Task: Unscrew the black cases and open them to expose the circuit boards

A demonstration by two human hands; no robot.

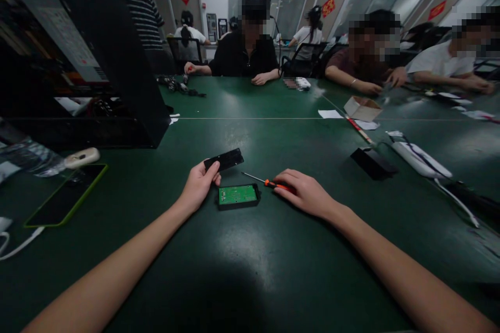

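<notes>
My left hand (201, 182) pinches a flat black cover (226, 159), tilted a little above the table. Just below it lies an open black case (238, 205) with a green circuit board (235, 194) inside. To the right of the case, my right hand (300, 191) is wrapped over the orange and black handle of a screwdriver (269, 183). The thin metal shaft points left, toward the space between the cover and the case.
A large black computer case (113, 62) stands at the left, beside a green-edged phone (66, 195). On the right are a black box (374, 162), a white power strip (420, 156) and a cardboard box (362, 108). Several people sit around the green table (250, 265).
</notes>
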